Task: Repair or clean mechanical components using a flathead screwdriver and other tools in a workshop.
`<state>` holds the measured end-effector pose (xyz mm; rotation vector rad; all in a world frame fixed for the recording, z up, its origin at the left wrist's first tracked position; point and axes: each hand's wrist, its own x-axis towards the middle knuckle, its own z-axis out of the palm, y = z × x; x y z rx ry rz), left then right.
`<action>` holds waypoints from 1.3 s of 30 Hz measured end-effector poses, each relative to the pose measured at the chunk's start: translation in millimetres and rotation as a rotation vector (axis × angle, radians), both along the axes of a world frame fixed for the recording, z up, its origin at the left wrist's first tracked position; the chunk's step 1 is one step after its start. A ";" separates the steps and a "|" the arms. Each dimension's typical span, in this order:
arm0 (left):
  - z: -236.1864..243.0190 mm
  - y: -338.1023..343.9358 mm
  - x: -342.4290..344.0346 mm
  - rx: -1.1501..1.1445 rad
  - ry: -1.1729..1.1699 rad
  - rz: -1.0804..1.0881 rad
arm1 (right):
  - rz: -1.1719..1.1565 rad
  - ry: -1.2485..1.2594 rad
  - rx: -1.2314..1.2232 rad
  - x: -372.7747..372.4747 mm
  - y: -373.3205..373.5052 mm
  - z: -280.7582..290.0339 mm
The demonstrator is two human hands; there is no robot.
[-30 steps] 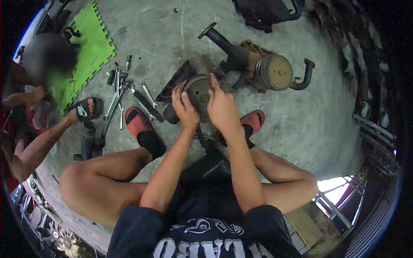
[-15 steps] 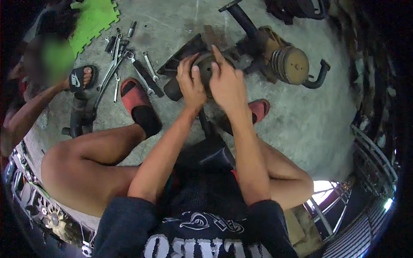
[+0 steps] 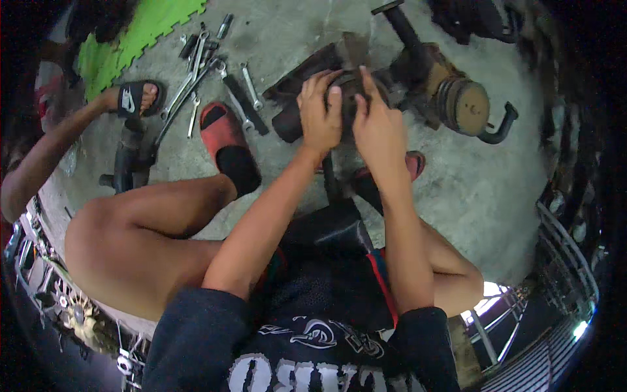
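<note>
Between my two hands sits a dark, round metal engine part (image 3: 348,98) with a disc-like face. My left hand (image 3: 321,121) wraps its left rim, thumb resting toward the face. On the opposite rim lies my right hand (image 3: 380,127), its index finger stretched along the far edge and its thumb toward the face. A dark cylindrical piece (image 3: 286,125) sticks out left of my left hand, by a flat dark metal bracket (image 3: 304,77). How these pieces join is hidden under my hands.
Right of my hands lies a rusty assembly with a grooved pulley (image 3: 471,106) and a bent pipe (image 3: 503,126). Several wrenches (image 3: 196,72) are spread at the far left, near a green foam mat (image 3: 140,39). A co-worker's sandalled foot (image 3: 139,98) and a dark pipe fitting (image 3: 127,157) are further left.
The whole view has shifted, so the scene sits further right in it. Both hands stay on the round part, with only slight changes in finger position.
</note>
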<state>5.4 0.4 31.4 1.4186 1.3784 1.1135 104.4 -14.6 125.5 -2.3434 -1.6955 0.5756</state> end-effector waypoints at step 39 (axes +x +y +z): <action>1.4 8.0 -5.5 0.079 -0.003 0.002 | -0.023 0.142 -0.064 1.9 -36.5 -14.9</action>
